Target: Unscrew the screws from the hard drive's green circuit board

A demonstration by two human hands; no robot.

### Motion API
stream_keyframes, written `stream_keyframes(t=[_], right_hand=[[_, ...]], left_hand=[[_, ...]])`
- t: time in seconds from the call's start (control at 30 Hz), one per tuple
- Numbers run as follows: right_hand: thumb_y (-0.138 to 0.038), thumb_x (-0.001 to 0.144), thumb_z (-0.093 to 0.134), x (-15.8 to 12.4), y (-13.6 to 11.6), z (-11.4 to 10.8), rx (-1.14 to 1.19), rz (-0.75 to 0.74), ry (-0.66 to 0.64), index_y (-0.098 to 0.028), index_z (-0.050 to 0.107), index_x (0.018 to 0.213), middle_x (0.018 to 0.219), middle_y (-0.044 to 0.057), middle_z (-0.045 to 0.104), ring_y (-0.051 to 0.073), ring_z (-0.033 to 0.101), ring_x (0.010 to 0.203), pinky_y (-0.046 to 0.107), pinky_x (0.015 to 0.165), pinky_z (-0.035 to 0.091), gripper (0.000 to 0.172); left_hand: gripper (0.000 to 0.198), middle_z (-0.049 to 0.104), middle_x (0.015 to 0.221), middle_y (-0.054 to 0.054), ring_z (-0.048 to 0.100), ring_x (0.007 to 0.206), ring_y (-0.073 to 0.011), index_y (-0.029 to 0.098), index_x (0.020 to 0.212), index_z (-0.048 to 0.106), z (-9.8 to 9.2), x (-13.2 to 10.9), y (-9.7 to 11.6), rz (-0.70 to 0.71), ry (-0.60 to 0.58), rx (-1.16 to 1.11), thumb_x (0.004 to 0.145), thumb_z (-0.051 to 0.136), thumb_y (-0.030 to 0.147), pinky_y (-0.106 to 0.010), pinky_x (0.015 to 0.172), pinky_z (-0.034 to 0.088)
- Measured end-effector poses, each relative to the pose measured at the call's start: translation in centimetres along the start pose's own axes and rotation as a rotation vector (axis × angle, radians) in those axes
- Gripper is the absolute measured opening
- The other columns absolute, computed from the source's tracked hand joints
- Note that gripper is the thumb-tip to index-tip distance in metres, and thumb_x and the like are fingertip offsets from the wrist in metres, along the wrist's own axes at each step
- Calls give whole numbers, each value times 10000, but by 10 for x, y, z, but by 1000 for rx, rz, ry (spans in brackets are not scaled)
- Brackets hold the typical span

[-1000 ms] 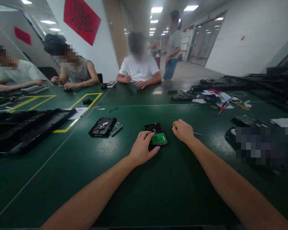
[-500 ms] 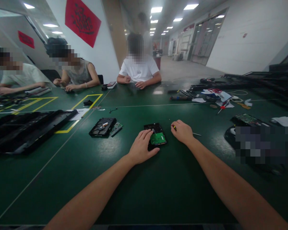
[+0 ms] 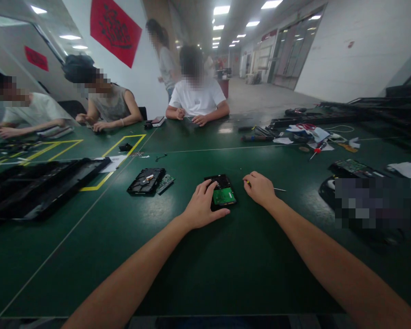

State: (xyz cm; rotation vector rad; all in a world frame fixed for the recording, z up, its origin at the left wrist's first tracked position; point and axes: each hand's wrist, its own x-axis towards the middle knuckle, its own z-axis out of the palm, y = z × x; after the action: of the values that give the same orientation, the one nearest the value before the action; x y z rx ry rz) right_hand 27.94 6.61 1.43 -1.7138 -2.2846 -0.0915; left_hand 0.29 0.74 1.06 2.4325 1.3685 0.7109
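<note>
A hard drive (image 3: 223, 195) with a green circuit board lies flat on the table in front of me. My left hand (image 3: 201, 203) rests over its left side, fingers spread on the casing and thumb stretched along the near edge. Just right of the drive, my right hand (image 3: 259, 188) is closed round a screwdriver (image 3: 280, 189). Its thin metal shaft sticks out to the right, and a bit of yellow shows at the fingers; the rest of the handle is hidden. Further left are another black drive casing (image 3: 146, 181) and a loose circuit board (image 3: 165, 184).
Long black trays (image 3: 44, 189) lie on the left. At right are a drive with its board showing (image 3: 354, 168), a red-handled screwdriver (image 3: 317, 150), papers and cables. Several people sit across the green table (image 3: 123, 256); one person (image 3: 166, 64) stands behind.
My left fingers have spread a little, and the hard drive sits slightly further from me. My right hand keeps its grip on the screwdriver. A standing person has come into sight behind.
</note>
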Motion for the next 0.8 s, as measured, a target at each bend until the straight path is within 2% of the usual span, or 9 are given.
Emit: stream_keyframes(t=[0.13, 0.33, 0.47, 0.8], right_hand=[[-275, 1071, 494, -5, 2, -1, 14, -15, -12, -180, 739, 1134, 1140, 111, 703, 227, 665, 1006, 325, 817, 497, 270], [-293, 1065, 515, -3, 3, 0, 30, -14, -14, -193, 720, 1095, 1131, 99, 698, 223, 662, 962, 316, 765, 491, 230], [-296, 1066, 509, -1, 3, 0, 27, -10, -15, -199, 715, 1087, 1135, 94, 693, 221, 662, 952, 316, 744, 486, 228], [-305, 1070, 488, 2, 2, 4, 21, 3, -27, -198, 703, 1088, 1141, 105, 691, 231, 663, 957, 326, 735, 477, 241]], left_hand=[[967, 397, 1612, -197, 349, 1538, -400, 199, 1605, 357, 3, 2, 1, -26, 75, -20, 874, 699, 732, -622, 1253, 354], [843, 442, 1565, -187, 402, 1502, -365, 196, 1598, 350, 2, -4, -1, -53, 112, -63, 954, 637, 659, -595, 1251, 378], [791, 438, 1564, -183, 411, 1499, -363, 204, 1595, 353, 0, -4, -3, -57, 105, -91, 977, 614, 624, -598, 1242, 395], [847, 436, 1554, -187, 398, 1492, -385, 220, 1614, 333, -1, -2, -1, -22, 90, -60, 945, 652, 630, -621, 1231, 394]])
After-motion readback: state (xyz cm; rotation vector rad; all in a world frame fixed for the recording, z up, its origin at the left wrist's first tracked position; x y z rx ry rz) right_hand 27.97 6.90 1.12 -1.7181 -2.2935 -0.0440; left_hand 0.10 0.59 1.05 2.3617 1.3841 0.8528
